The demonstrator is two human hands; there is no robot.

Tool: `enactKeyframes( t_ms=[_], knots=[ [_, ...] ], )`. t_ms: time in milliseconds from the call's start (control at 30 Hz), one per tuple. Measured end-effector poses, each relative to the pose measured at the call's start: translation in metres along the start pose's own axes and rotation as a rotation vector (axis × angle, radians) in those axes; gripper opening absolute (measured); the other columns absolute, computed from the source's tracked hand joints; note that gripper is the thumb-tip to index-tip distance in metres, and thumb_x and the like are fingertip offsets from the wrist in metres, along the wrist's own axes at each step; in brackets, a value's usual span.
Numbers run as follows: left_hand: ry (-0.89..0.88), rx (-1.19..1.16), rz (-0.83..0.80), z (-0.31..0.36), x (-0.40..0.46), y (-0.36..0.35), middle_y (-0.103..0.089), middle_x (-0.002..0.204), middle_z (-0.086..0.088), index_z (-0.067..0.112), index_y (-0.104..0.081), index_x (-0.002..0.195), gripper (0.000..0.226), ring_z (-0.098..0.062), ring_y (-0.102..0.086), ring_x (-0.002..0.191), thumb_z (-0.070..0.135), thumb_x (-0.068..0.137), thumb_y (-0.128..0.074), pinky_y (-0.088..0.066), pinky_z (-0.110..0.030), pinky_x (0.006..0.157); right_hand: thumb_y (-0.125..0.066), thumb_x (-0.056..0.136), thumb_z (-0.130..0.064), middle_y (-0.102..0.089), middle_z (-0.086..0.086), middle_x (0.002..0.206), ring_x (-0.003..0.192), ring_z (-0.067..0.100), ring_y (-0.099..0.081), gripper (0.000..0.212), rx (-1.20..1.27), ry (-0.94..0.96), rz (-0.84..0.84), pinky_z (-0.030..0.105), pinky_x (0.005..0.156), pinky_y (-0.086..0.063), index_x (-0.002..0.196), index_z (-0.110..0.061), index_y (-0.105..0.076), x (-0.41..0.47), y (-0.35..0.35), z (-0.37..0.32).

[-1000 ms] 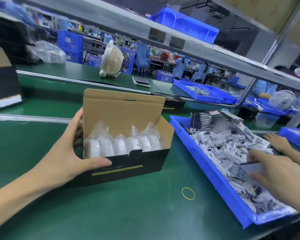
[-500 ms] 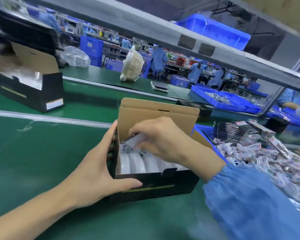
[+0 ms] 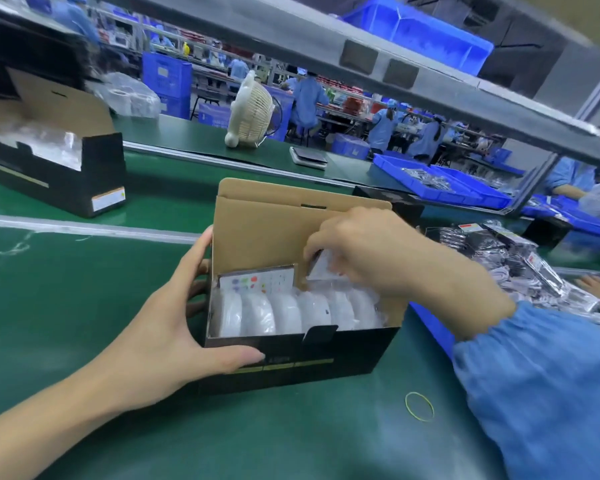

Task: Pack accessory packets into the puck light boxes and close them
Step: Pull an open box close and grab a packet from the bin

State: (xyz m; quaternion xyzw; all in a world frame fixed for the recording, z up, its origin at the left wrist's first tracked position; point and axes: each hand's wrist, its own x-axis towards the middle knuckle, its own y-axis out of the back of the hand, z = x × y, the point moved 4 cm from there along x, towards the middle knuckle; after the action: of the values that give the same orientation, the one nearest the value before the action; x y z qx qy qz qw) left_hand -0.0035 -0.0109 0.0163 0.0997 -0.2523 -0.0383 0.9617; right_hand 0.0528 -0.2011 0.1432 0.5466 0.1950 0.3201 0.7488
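No lettering is showing clearly enough to read anywhere. The faint print on the black front of the open box (image 3: 312,362) is blurring out, and the white label on the second box (image 3: 108,201) at the far left is staying too small to make out.

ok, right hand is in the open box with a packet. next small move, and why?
Probably press the packet down behind the bagged puck lights and let go. The right hand pinches it at the back wall, beside a card already standing there. The left hand grips the box, whose lid is up.
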Motion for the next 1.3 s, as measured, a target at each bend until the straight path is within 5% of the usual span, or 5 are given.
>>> enactKeyframes(
  t_ms=[633, 767, 933, 1100, 1300],
  knots=[
    [-0.017, 0.010, 0.031, -0.003, 0.002, -0.004, -0.059, 0.135, 0.028, 0.060, -0.023, 0.152, 0.129, 0.007, -0.060, 0.119, 0.049, 0.045, -0.094, -0.045, -0.003, 0.090, -0.051, 0.095, -0.018, -0.070, 0.002, 0.099, 0.093, 0.031, -0.061, 0.023, 0.179, -0.072, 0.285, 0.038, 0.077, -0.050, 0.106, -0.021, -0.071, 0.005, -0.014, -0.016],
    [-0.031, 0.008, 0.021, -0.002, 0.002, -0.004, -0.059, 0.134, 0.028, 0.057, -0.022, 0.153, 0.127, 0.007, -0.059, 0.121, 0.047, 0.047, -0.093, -0.044, -0.002, 0.090, -0.050, 0.099, -0.026, -0.070, -0.004, 0.076, 0.079, 0.026, -0.056, 0.028, 0.488, 0.068, -0.031, 0.028, 0.079, -0.046, 0.080, -0.021, -0.070, 0.000, -0.024, -0.038],
    [-0.010, 0.015, 0.014, 0.000, 0.000, -0.003, -0.056, 0.135, 0.033, 0.063, -0.018, 0.151, 0.127, 0.009, -0.056, 0.123, 0.050, 0.048, -0.092, -0.041, -0.001, 0.091, -0.059, 0.094, -0.017, -0.073, 0.001, 0.074, 0.070, 0.019, -0.072, 0.015, 0.977, -0.435, 0.701, 0.026, 0.068, -0.058, 0.087, -0.020, -0.072, -0.050, -0.017, 0.110],
    [0.008, 0.020, 0.012, 0.002, 0.000, -0.004, -0.055, 0.134, 0.034, 0.063, -0.017, 0.151, 0.128, 0.010, -0.056, 0.123, 0.051, 0.048, -0.091, -0.040, 0.001, 0.091, -0.053, 0.094, -0.044, -0.050, 0.011, 0.122, 0.115, 0.032, -0.054, 0.040, 0.065, -0.819, -0.181, 0.042, 0.094, -0.048, 0.131, -0.029, -0.058, -0.096, -0.140, 0.183],
    [0.027, 0.006, 0.000, 0.002, 0.000, -0.004, -0.053, 0.139, 0.031, 0.060, -0.015, 0.153, 0.131, 0.006, -0.054, 0.128, 0.049, 0.048, -0.092, -0.041, -0.002, 0.094, -0.064, 0.083, -0.016, -0.063, 0.022, 0.102, 0.090, 0.038, -0.064, 0.009, 0.032, -0.911, -0.058, 0.040, 0.076, -0.052, 0.082, -0.008, -0.063, -0.077, -0.134, 0.181]
  ],
)
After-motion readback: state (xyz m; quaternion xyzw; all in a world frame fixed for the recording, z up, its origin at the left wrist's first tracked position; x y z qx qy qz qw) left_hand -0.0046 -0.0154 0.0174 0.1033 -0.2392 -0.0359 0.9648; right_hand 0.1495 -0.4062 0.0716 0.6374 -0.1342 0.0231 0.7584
